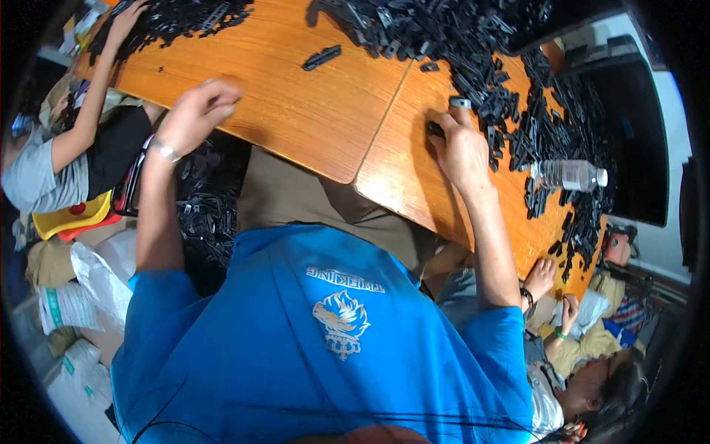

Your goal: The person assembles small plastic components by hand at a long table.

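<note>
My left hand (196, 115) hangs over the near edge of the wooden table (259, 81), its fingers smeared by motion; whether anything is in them does not show. Over the table's right part, my right hand (464, 148) is closed, with a small black plastic piece (436, 129) between thumb and fingers. A grey, shiny item (459, 102) shows at a fingertip of this hand; its kind is unclear. Just beyond lies a big heap of black plastic clip-like pieces (473, 78). Apart from the heap, a couple of long black pieces (322, 58) rest on the tabletop.
A clear bottle (569, 176) lies on the heap at right, near a dark panel (629, 140). At far left, a co-worker's hand (126, 24) touches another black pile (185, 18). Another person's hands (541, 277) are at the right edge. More black pieces (211, 214) sit below the table.
</note>
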Motion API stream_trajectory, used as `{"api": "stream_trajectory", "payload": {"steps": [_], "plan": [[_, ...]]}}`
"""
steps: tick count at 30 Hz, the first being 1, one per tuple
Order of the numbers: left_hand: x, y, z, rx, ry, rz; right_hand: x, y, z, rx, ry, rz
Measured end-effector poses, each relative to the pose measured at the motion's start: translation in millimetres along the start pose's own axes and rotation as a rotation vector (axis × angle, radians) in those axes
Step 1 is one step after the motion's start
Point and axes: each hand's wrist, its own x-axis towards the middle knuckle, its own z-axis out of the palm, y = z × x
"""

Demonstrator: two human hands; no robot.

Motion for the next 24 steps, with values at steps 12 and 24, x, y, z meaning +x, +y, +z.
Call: {"api": "stream_trajectory", "payload": {"steps": [12,24], "plan": [[133.4,47.5,125.9,0.378,0.351,0.021,7.8,-29.6,32.3,0.664,0.203,0.056],[77.4,62.5,148.2,0.112,0.213,0.449,2.0,-49.2,32.6,0.071,0.027,0.045]]}}
